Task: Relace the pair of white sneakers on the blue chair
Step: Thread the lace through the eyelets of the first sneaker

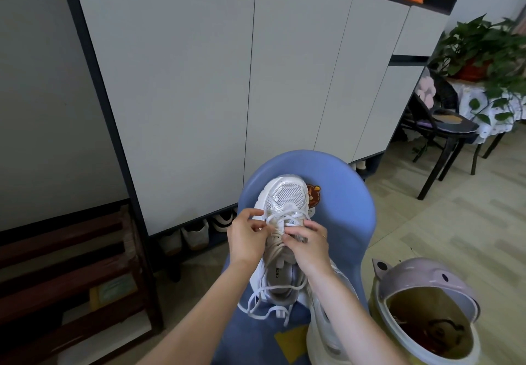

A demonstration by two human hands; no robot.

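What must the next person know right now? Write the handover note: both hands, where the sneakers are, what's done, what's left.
Left hand: pinching the lace at the left side of the eyelets.
Right hand: fingers curled on the lace crossings on the right side.
First sneaker: flat on the blue chair, toe pointing away, lace crossed through the front eyelets; loose ends trail over the heel opening onto the seat.
Second sneaker: at the seat's near right edge under the right forearm, lacing hidden.
Done: front rows threaded.
Left: upper rows, tidy the ends, then check the second sneaker.
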